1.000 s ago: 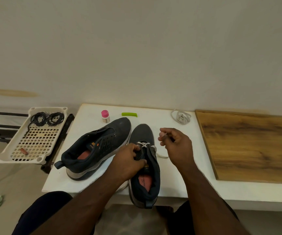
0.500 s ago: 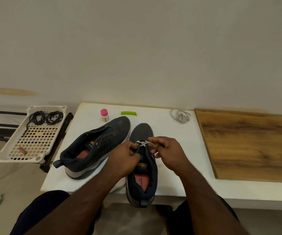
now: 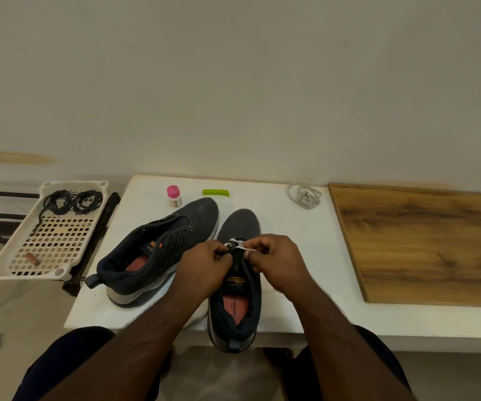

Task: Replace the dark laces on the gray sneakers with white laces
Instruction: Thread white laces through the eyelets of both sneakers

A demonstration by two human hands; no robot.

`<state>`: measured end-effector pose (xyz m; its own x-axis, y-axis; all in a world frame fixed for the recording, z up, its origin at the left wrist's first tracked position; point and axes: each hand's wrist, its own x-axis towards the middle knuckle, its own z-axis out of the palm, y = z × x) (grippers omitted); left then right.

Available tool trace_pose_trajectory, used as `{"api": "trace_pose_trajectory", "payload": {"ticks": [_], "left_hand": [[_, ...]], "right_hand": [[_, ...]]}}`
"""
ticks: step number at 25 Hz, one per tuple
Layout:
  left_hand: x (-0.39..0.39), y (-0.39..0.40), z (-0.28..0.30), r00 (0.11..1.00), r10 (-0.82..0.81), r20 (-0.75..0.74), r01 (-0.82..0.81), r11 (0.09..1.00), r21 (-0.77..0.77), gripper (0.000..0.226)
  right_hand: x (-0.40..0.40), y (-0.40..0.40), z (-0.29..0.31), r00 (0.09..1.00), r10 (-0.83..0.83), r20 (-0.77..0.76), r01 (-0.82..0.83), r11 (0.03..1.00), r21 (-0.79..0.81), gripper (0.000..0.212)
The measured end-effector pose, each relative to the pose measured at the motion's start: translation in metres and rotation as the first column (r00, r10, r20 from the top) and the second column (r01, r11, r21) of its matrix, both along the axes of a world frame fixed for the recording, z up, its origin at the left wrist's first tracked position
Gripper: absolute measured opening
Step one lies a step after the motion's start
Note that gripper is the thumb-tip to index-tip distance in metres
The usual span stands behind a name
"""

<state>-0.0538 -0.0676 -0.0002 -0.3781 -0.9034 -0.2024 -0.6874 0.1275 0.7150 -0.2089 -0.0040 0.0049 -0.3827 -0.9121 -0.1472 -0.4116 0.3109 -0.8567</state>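
A pink-capped bottle (image 3: 174,195) and green clip (image 3: 215,192) at the table's (image 3: 314,256) far edge — wooden board (image 3: 424,244) rightward.

- The upright sneaker (image 3: 238,285) has a tan tongue label (image 3: 234,280) with dark lettering, too small to read.
- Its reddish insole (image 3: 231,306) bears a line of print, blurred.
- The tilted sneaker (image 3: 158,253), at nine o'clock, shows an orange tongue tag (image 3: 153,245), illegible.

Home rm: plain wall (image 3: 233,82), white table (image 3: 277,221), plastic tray (image 3: 8,259).
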Motion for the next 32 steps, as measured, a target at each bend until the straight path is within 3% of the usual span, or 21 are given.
{"api": "trace_pose_trajectory", "payload": {"ticks": [4, 8, 17, 24, 32], "left_hand": [[0.007, -0.006, -0.001, 0.956, 0.184, -0.228, -0.108, 0.945, 0.307, 0.012], [0.005, -0.005, 0.002, 0.912, 0.288, -0.293, -0.134, 0.882, 0.452, 0.012], [0.007, -0.007, 0.002, 0.895, 0.307, -0.323, -0.112, 0.857, 0.504, 0.010], [0.009, -0.009, -0.003, 0.858, 0.384, -0.341, -0.099, 0.775, 0.624, 0.017], [0.011, -0.012, -0.009, 0.906, 0.277, -0.321, -0.070, 0.845, 0.530, 0.021]], "right_hand": [[0.013, -0.006, -0.005, 0.989, 0.022, -0.148, -0.013, 0.998, 0.056, 0.010], [0.023, -0.012, -0.012, 0.973, 0.026, -0.227, -0.003, 0.995, 0.103, 0.013], [0.030, -0.014, -0.025, 0.953, 0.032, -0.301, -0.026, 0.999, 0.024, 0.013], [0.033, -0.008, -0.019, 0.984, -0.106, -0.141, 0.105, 0.994, -0.017, 0.012], [0.033, -0.009, -0.021, 0.984, -0.146, -0.098, 0.144, 0.989, -0.036, 0.011]]}}
